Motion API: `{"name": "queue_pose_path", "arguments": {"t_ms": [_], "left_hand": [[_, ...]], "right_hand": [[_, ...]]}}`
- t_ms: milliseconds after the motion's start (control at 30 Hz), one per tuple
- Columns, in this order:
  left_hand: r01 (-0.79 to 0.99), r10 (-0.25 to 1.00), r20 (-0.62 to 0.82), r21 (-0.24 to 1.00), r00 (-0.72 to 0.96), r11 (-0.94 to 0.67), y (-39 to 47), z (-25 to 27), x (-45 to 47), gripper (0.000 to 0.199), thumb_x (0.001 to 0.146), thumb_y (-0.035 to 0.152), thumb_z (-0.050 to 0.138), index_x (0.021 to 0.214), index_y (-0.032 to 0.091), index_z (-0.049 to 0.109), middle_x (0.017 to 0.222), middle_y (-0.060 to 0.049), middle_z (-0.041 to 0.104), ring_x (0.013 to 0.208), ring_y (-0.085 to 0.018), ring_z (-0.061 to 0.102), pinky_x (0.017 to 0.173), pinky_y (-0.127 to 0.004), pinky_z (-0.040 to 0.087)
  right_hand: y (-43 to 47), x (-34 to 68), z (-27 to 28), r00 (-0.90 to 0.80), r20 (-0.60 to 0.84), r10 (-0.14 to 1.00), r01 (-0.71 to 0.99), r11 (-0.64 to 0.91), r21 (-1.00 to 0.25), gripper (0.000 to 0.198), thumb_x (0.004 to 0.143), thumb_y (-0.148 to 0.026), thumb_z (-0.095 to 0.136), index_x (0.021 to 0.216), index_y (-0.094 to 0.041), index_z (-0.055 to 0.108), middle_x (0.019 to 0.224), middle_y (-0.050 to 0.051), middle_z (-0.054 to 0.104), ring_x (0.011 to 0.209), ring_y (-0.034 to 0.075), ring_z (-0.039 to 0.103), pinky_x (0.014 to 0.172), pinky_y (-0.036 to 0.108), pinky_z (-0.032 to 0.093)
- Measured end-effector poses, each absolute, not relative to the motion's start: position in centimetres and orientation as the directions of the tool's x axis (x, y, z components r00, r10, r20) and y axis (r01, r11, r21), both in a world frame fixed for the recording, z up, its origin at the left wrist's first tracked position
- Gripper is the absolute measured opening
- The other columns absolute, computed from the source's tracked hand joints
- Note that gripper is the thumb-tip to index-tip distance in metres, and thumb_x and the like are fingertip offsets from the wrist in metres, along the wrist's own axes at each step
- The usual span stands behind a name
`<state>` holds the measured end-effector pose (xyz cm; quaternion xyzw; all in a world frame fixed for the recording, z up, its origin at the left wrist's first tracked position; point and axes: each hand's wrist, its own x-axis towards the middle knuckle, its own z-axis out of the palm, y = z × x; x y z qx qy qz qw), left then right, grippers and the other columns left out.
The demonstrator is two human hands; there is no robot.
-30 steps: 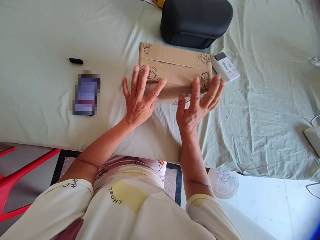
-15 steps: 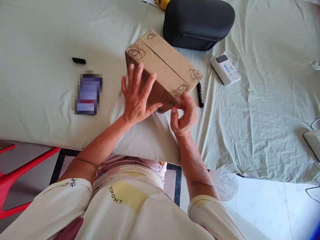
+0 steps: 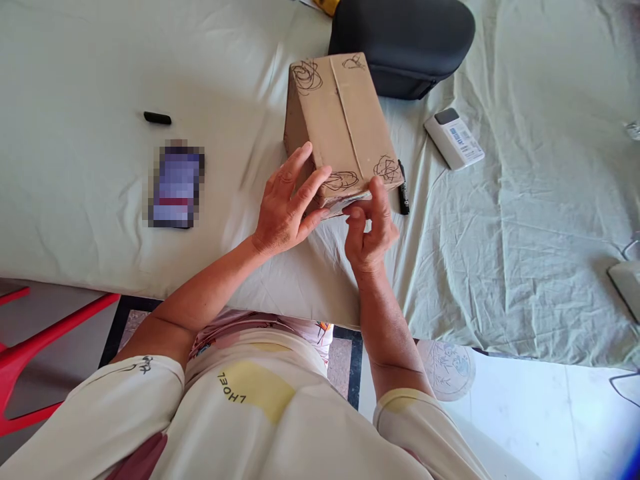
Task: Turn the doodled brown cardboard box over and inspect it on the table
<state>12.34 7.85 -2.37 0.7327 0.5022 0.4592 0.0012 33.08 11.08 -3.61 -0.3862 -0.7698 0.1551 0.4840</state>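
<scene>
Your left hand [image 3: 283, 213] rests on the near left corner of the box [image 3: 340, 123], its fingers [image 3: 300, 163] spread apart and laid flat against the cardboard; your right hand [image 3: 370, 230] sits at the near right corner, fingers [image 3: 359, 220] curled together, pinching at the edge of a pale strip, tape or a label, on the near end face. The box is plain brown cardboard, matt and a little scuffed, a long block with a seam down the middle of its top and black scribbles at each corner; it stands on the bed [image 3: 100, 67], which is covered in a pale green, creased sheet. A black marker [image 3: 403, 190] lies just beside the box's right edge; a smooth white power bank [image 3: 454, 138] with a barcode label lies further right; a rounded black case [image 3: 403, 40] sits behind the box; a small black cap [image 3: 157, 118] lies well to the left.

Half a second ago the box lay slantwise; now it points away from you, and your left hand has slid to the near corner.
</scene>
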Motion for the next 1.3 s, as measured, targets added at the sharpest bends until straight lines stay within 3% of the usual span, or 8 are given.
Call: {"name": "queue_pose_path", "arguments": {"t_ms": [133, 267, 400, 533, 667, 867, 1067, 1300], "left_hand": [[0.714, 0.707, 0.704, 0.463, 0.063, -0.525, 7.9, -2.7, 12.3, 0.057, 0.107, 0.063, 0.045, 0.158, 0.039, 0.033, 0.176, -0.005, 0.028, 0.162, -0.029, 0.041, 0.124, -0.048, 0.046], [0.681, 0.750, 0.662, 0.547, 0.005, -0.487, 7.7, -2.3, 12.3, 0.058, 0.104, 0.071, 0.041, 0.151, 0.036, 0.044, 0.172, -0.007, 0.036, 0.162, -0.033, 0.040, 0.129, -0.054, 0.042], [0.669, 0.795, 0.605, 0.607, -0.040, -0.428, 7.7, -2.2, 12.2, 0.069, 0.101, 0.080, 0.037, 0.148, 0.031, 0.049, 0.170, -0.010, 0.039, 0.162, -0.038, 0.039, 0.125, -0.058, 0.045], [0.653, 0.791, 0.610, 0.620, -0.052, -0.436, 7.8, -2.6, 12.0, 0.071, 0.103, 0.079, 0.031, 0.153, 0.031, 0.044, 0.170, -0.011, 0.039, 0.161, -0.039, 0.039, 0.118, -0.060, 0.053], [0.656, 0.743, 0.669, 0.563, -0.004, -0.503, 7.6, -2.8, 11.6, 0.062, 0.108, 0.064, 0.037, 0.159, 0.029, 0.036, 0.170, -0.014, 0.040, 0.160, -0.034, 0.042, 0.119, -0.051, 0.054], [0.637, 0.698, 0.716, 0.533, 0.012, -0.557, 7.8, -3.4, 11.8, 0.063, 0.109, 0.051, 0.047, 0.164, 0.026, 0.029, 0.168, -0.018, 0.043, 0.156, -0.032, 0.047, 0.114, -0.042, 0.057], [0.627, 0.761, 0.649, 0.600, -0.016, -0.498, 7.7, -5.0, 12.4, 0.079, 0.105, 0.053, 0.053, 0.169, 0.024, 0.017, 0.170, -0.020, 0.041, 0.158, -0.032, 0.046, 0.119, -0.043, 0.053], [0.632, 0.878, 0.463, 0.719, -0.124, -0.290, 7.3, -5.7, 13.0, 0.057, 0.100, 0.042, 0.058, 0.149, 0.014, 0.049, 0.143, -0.021, 0.067, 0.148, -0.031, 0.058, 0.119, -0.045, 0.053]], "right_hand": [[11.3, 33.3, -2.8, -0.085, 0.624, 0.777, 0.504, 0.574, -0.645, 0.058, 0.112, -0.057, 0.033, 0.161, -0.027, 0.042, 0.097, 0.004, 0.077, 0.071, 0.016, 0.073, 0.071, 0.035, 0.064], [11.9, 33.5, -2.3, 0.088, 0.664, 0.743, 0.540, 0.524, -0.658, 0.059, 0.111, -0.059, 0.040, 0.152, -0.019, 0.052, 0.067, -0.002, 0.066, 0.057, 0.014, 0.066, 0.064, 0.031, 0.059], [13.0, 34.4, -2.9, 0.144, 0.607, 0.782, 0.518, 0.463, -0.719, 0.055, 0.111, -0.060, 0.032, 0.133, -0.021, 0.064, 0.084, 0.001, 0.067, 0.065, 0.014, 0.066, 0.065, 0.032, 0.056], [13.9, 35.0, -3.9, 0.092, 0.476, 0.875, 0.439, 0.394, -0.808, 0.054, 0.110, -0.062, 0.034, 0.120, -0.021, 0.067, 0.090, 0.003, 0.066, 0.080, 0.016, 0.069, 0.071, 0.031, 0.057], [14.1, 34.7, -4.7, -0.041, 0.357, 0.933, 0.434, 0.338, -0.835, 0.053, 0.108, -0.065, 0.037, 0.104, -0.022, 0.067, 0.082, 0.001, 0.063, 0.074, 0.015, 0.062, 0.071, 0.031, 0.054], [13.9, 34.2, -4.7, -0.113, 0.374, 0.920, 0.497, 0.379, -0.781, 0.043, 0.105, -0.056, 0.039, 0.077, -0.025, 0.050, 0.075, 0.000, 0.055, 0.071, 0.017, 0.053, 0.070, 0.032, 0.047], [13.7, 34.2, -3.7, -0.132, 0.310, 0.941, 0.508, 0.333, -0.794, 0.032, 0.098, -0.042, 0.042, 0.070, -0.026, 0.038, 0.067, -0.002, 0.048, 0.064, 0.015, 0.046, 0.063, 0.030, 0.038], [13.2, 33.9, -3.3, -0.157, 0.269, 0.950, 0.506, 0.312, -0.804, 0.017, 0.091, -0.033, 0.044, 0.080, -0.024, 0.054, 0.073, 0.001, 0.059, 0.073, 0.017, 0.056, 0.069, 0.029, 0.045]]}}
